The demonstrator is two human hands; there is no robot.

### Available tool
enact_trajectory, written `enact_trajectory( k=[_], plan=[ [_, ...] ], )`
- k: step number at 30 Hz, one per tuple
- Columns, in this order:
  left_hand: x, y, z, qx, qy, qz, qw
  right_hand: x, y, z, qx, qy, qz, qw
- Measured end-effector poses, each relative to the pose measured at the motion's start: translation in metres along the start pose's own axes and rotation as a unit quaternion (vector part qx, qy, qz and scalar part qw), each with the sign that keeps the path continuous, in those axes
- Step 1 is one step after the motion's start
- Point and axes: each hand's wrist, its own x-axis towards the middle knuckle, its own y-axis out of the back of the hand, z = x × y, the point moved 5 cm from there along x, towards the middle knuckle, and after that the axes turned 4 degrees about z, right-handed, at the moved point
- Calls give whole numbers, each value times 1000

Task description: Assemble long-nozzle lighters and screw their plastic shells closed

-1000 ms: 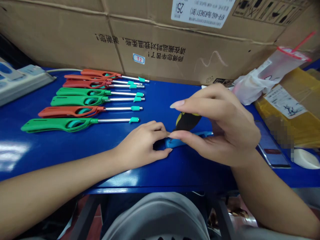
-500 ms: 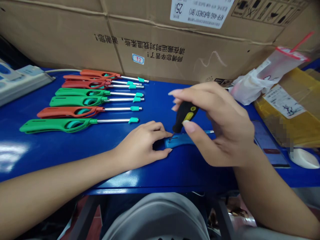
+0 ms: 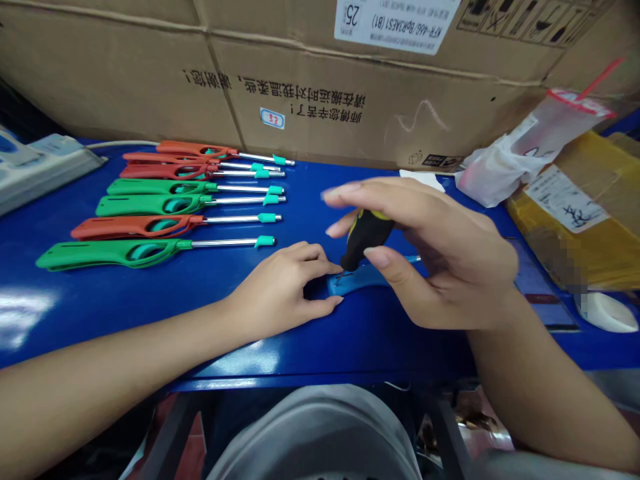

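A blue lighter [image 3: 361, 279], with a thin metal tube showing at its right end, lies on the blue table. My left hand [image 3: 287, 283] rests on the table and pinches the lighter's left end between thumb and forefinger. In my right hand [image 3: 435, 260] is a short black-and-yellow screwdriver [image 3: 369, 241], held tilted by thumb and fingers. Its tip touches the lighter near that same end. My right hand covers much of the lighter's middle. Several orange and green long-necked lighters, the nearest a green lighter [image 3: 107, 253], lie in a row to the left.
Along the back stands a large cardboard box [image 3: 150, 73]. A power strip [image 3: 47, 167] sits at far left. To the right are a bagged drink cup [image 3: 543, 137], a yellow-wrapped parcel [image 3: 600, 247], a phone [image 3: 543, 287] and a white mouse [image 3: 607, 312]. The table's front edge [image 3: 300, 381] runs before me.
My right hand has turned, rotating the screwdriver handle so its yellow part faces another way. The left hand keeps its place on the blue lighter. The whole view has shifted slightly.
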Motion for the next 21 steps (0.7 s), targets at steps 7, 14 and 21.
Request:
enact_trajectory(
  k=[7,14,21],
  plan=[
    [0,0,0,-6,24,-4,1000,3,2,-6,-28,16,42,999],
    [0,0,0,-8,28,-4,1000,1,4,-5,-21,12,67,997],
    [0,-1,0,-1,15,-5,1000,2,0,-6,10,-12,-2,1000]
  ],
)
